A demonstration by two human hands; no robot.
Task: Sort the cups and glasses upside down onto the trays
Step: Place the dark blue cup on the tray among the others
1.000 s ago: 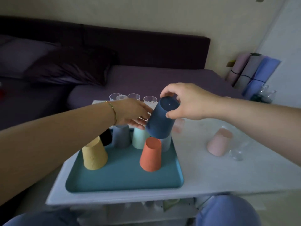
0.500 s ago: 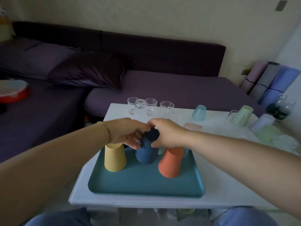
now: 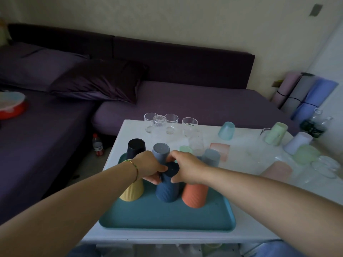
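Head view: both hands meet on the navy cup (image 3: 167, 190), which stands upside down on the teal tray (image 3: 167, 217), between the yellow cup (image 3: 132, 191) and the orange cup (image 3: 194, 196); the left hand (image 3: 148, 168) curls its fingers round the cup's upper left side; the right hand (image 3: 187, 169) pinches its upturned base from the right; behind them on the tray stand a black cup (image 3: 136, 148), a grey-blue cup (image 3: 161, 151) and a grey cup (image 3: 210, 157), all inverted; the tray lies on the white table (image 3: 246, 154); clear glasses (image 3: 170, 123) stand in a row at the table's far edge; a pale blue cup (image 3: 226, 130) stands inverted to their right.
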